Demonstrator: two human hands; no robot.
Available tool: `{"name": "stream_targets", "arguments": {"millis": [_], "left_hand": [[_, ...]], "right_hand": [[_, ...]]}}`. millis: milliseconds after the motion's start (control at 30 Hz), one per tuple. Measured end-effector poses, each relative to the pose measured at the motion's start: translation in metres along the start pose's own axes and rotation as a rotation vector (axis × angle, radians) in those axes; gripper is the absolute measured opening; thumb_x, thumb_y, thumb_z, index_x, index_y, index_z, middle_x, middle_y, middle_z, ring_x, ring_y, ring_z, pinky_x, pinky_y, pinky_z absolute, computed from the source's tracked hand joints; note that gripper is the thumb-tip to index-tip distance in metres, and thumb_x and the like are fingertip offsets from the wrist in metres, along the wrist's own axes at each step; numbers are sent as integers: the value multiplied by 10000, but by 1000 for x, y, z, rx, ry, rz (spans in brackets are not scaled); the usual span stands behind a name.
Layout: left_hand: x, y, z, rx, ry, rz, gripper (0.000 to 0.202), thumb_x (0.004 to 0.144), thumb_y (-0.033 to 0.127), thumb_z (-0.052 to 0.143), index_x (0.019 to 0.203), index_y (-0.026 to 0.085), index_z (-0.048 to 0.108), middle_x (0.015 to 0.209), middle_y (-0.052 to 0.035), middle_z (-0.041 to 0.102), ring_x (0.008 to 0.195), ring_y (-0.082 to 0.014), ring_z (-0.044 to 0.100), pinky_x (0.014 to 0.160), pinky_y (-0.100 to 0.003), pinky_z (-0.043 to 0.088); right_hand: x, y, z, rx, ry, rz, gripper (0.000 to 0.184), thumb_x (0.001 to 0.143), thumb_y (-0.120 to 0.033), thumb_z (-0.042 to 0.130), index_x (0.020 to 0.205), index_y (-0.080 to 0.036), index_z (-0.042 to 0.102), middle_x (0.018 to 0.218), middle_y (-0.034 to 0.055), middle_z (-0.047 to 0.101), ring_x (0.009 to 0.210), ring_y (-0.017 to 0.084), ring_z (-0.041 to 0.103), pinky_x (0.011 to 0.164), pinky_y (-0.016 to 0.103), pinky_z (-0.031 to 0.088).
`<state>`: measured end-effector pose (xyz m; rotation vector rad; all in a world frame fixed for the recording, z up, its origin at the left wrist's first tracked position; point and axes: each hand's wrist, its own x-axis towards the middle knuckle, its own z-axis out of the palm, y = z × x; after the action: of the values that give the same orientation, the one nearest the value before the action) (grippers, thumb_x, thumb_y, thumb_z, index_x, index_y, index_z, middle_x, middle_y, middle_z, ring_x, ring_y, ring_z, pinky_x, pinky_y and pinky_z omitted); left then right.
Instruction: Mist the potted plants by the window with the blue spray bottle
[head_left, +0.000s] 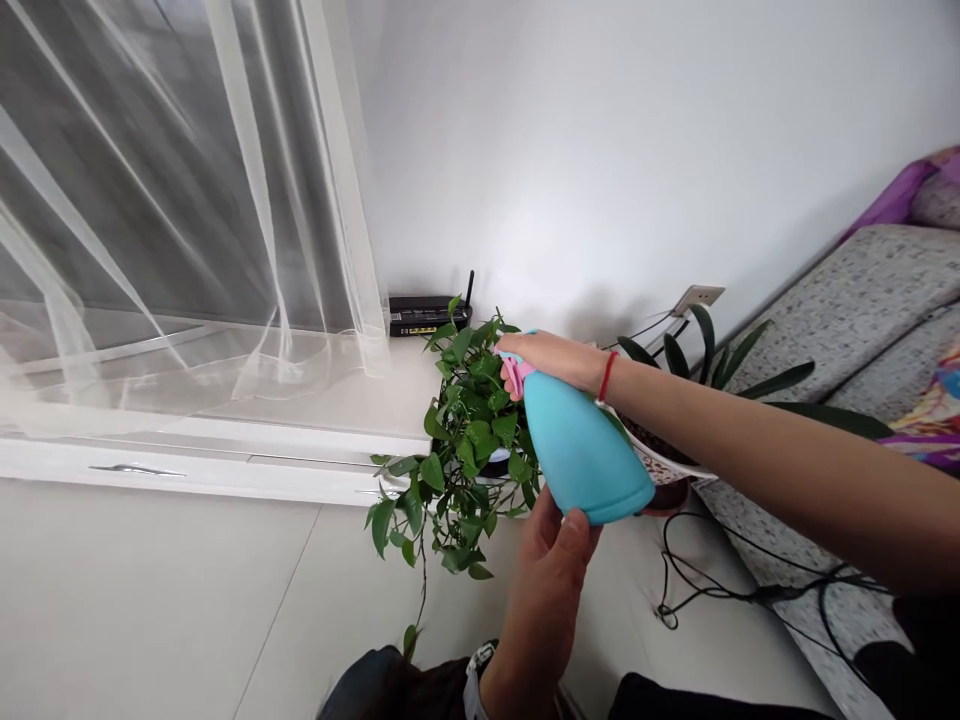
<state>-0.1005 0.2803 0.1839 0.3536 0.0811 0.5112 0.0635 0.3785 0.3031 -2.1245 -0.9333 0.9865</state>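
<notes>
A turquoise spray bottle (581, 440) with a pink trigger is tilted over the floor, its head toward a leafy trailing plant (476, 400). My right hand (551, 360), with a red string bracelet at the wrist, wraps round the neck and trigger. From below, my left hand (559, 545) grips the rim of the bottle's base, thumb on the near side. The green leaves hang just beyond and left of the spray head. Most of the plant's pot is hidden by leaves.
A black router (427, 314) stands on the white ledge (360, 400) behind the plant, beside a sheer curtain (285, 200). To the right are another potted plant (712, 360), a wall socket (699, 295), loose black cables (705, 590) and a speckled sofa (862, 290).
</notes>
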Motion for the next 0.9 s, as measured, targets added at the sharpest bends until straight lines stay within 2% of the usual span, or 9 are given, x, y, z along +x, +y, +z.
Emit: {"name": "stream_targets", "arguments": {"millis": [167, 267, 333, 400, 433, 533, 633, 700, 900], "left_hand": [[2, -3, 5, -68, 168, 49, 344, 811, 403, 775, 1139, 302, 757, 1295, -52, 641, 1219, -193, 606, 1073, -279, 485], [4, -9, 3, -64, 241, 82, 446, 791, 459, 780, 1173, 233, 740, 1321, -63, 626, 1214, -180, 608, 1048, -245, 495], [5, -16, -1, -26, 264, 93, 721, 740, 525, 805, 1324, 141, 625, 1370, -116, 585, 1226, -192, 597, 1040, -239, 498], [5, -24, -4, 32, 262, 98, 988, 704, 599, 806, 1457, 72, 446, 1428, -181, 520, 1257, -236, 572, 1053, -285, 498], [5, -27, -5, 57, 250, 98, 1045, 710, 622, 794, 1488, 58, 382, 1453, -204, 486, 1274, -260, 555, 1066, -317, 492], [2, -31, -3, 83, 218, 75, 1074, 745, 648, 760, 1514, 55, 301, 1503, -218, 417, 1312, -282, 516, 1095, -337, 472], [-4, -27, 4, 54, 242, 45, 1208, 725, 651, 773, 1570, 51, 152, 1546, -202, 359, 1333, -247, 500, 1082, -264, 474], [-8, -22, 9, 50, 270, 28, 1270, 716, 632, 791, 1582, 32, 83, 1550, -203, 351, 1322, -227, 509, 1059, -226, 481], [-11, -19, 14, 42, 295, 43, 1306, 718, 592, 812, 1563, -47, 48, 1550, -277, 297, 1278, -228, 541, 1031, -226, 493]], "right_hand": [[-4, -8, 8, -60, 27, 8, 373, 876, -456, 529, 635, -174, 565, 677, 117, 689, 566, 202, 632, 557, 308, 520], [-2, -9, 13, -18, -23, -29, 374, 885, -438, 527, 624, -173, 565, 659, 100, 675, 582, 192, 632, 592, 302, 528], [1, -7, 17, -34, -32, -34, 385, 888, -444, 531, 617, -174, 568, 640, 93, 663, 581, 189, 629, 603, 302, 529], [3, -3, 21, -73, -22, -14, 402, 892, -458, 533, 606, -177, 564, 643, 93, 665, 569, 185, 622, 604, 309, 527], [3, -2, 22, -88, -23, -2, 411, 897, -462, 529, 599, -180, 559, 647, 92, 668, 564, 182, 617, 609, 312, 527], [2, 1, 27, -84, -44, 12, 422, 909, -467, 518, 595, -185, 547, 655, 83, 670, 576, 173, 616, 663, 316, 535], [-2, -1, 31, -57, -60, 2, 400, 902, -467, 544, 618, -185, 550, 683, 75, 679, 615, 168, 633, 732, 306, 536], [-6, -4, 34, -61, -56, 17, 377, 900, -445, 549, 624, -189, 535, 672, 70, 670, 612, 168, 630, 719, 302, 530], [-11, -9, 41, -114, -98, 2, 376, 923, -432, 508, 625, -204, 493, 699, 67, 667, 658, 175, 627, 712, 302, 511]]}}
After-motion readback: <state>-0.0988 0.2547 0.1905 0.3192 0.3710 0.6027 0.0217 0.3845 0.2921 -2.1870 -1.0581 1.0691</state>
